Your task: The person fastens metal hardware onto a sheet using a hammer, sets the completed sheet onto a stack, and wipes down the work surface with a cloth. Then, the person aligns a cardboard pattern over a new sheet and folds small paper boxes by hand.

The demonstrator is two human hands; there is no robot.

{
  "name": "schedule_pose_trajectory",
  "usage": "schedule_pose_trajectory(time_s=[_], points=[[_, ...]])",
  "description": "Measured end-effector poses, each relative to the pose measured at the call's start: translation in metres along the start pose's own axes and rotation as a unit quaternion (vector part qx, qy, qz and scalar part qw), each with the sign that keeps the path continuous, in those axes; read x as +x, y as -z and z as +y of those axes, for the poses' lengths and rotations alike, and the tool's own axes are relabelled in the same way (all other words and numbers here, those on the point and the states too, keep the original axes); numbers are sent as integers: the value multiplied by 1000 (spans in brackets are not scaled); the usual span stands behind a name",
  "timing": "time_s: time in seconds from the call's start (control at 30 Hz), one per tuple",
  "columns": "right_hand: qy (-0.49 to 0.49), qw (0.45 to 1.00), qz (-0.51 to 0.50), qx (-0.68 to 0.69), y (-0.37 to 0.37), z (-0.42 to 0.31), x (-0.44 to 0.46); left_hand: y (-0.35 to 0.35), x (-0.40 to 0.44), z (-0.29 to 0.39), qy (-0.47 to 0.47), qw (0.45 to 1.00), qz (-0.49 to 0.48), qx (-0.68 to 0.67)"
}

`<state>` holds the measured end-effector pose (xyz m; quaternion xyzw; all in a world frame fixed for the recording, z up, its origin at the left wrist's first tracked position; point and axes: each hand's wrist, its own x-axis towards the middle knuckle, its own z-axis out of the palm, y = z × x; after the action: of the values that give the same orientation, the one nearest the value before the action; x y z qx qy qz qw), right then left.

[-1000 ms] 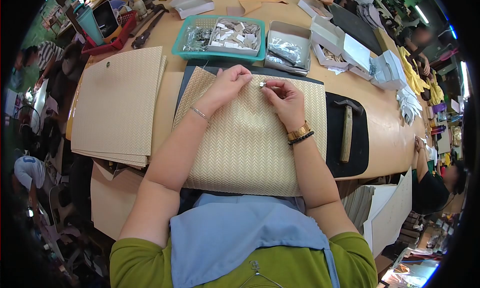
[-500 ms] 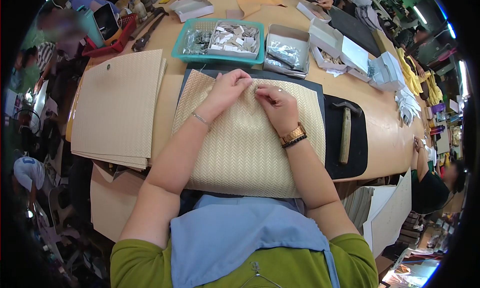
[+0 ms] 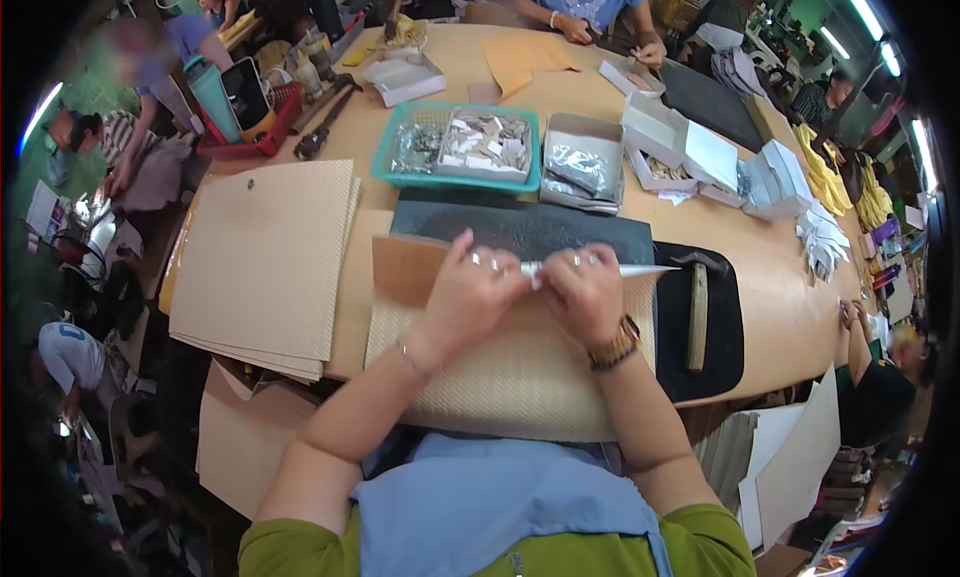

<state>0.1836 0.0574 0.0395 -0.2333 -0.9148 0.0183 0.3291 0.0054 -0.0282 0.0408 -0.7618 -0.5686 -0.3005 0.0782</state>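
A cream sheet with a herringbone weave pattern (image 3: pixel 520 392) lies in front of me, its far edge lifted and bent up off the dark slab (image 3: pixel 520 227). My left hand (image 3: pixel 475 295) is closed on that raised edge. Close beside it, my right hand (image 3: pixel 585 297) also grips the edge, with fingers curled. Between the fingertips shows a small whitish bit (image 3: pixel 536 274); whether it belongs to the sheet or is a separate piece, I cannot tell. The fingers hide part of the edge.
On the left stands a stack of cream sheets (image 3: pixel 265 267). A hammer (image 3: pixel 696 317) rests on a black pad (image 3: pixel 725 347) at right. Beyond the slab are a teal basket (image 3: pixel 380 167) and a grey box (image 3: pixel 550 192) with plastic packets. Co-workers sit around the table.
Both hands have gone from pinching near the top of the flat sheet to gripping its far edge, which is now raised. The view has tilted up, showing more of the far side.
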Motion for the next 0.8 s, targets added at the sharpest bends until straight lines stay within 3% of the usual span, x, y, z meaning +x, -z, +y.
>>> schedule_pose_trajectory(time_s=[0.13,0.27,0.53,0.8], points=[[16,996,-87,-23,17,-36,-39,12,-48,27,4,997,-65,30],[-61,992,-98,53,13,-52,-67,-4,-66,40,58,997,-39,-21],[-72,984,-82,141,13,-50,-79,-16,-46,32,79,992,-68,-72],[-85,979,-68,170,15,-50,-77,-8,-14,17,51,960,-239,-134]])
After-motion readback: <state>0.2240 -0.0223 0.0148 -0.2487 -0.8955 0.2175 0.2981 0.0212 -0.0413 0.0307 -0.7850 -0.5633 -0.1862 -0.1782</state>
